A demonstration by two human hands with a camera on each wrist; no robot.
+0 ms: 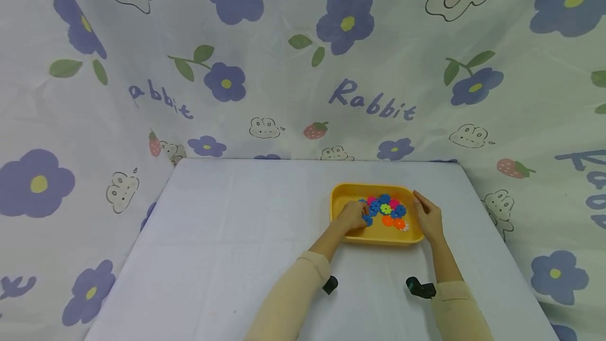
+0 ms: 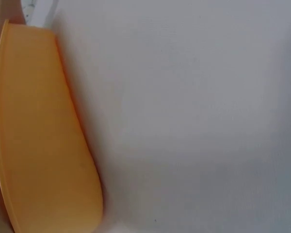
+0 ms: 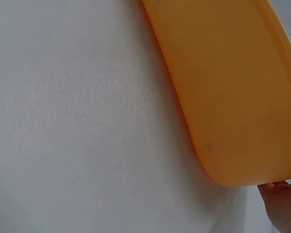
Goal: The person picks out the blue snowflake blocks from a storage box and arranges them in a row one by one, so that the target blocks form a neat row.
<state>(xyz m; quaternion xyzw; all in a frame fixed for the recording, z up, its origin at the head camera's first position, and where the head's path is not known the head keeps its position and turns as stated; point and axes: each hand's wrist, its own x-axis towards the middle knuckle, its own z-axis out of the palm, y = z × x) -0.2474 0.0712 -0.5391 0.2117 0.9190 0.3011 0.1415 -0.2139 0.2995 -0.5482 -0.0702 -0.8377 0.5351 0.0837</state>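
Note:
A yellow tray (image 1: 379,242) sits on the white table, holding a cluster of notched plastic discs in blue, pink, orange, white and one yellow-green disc (image 1: 385,209). My left hand (image 1: 352,216) reaches over the near left rim into the tray. Its bent fingers touch the blue discs (image 1: 367,220) at the left of the cluster; whether they pinch one is hidden. With my right hand (image 1: 428,217) I hold the tray's right end, thumb at the rim. In the right wrist view, fingertips (image 3: 276,184) meet the outer wall of the tray (image 3: 233,97).
White cloth covers the table (image 1: 236,236), which runs up to a patterned curtain (image 1: 284,93) behind and at both sides. Dark wrist cameras (image 1: 420,288) stick out from the cream sleeves (image 1: 293,293). The left wrist view shows mostly the tray's side wall (image 2: 43,131) and tablecloth.

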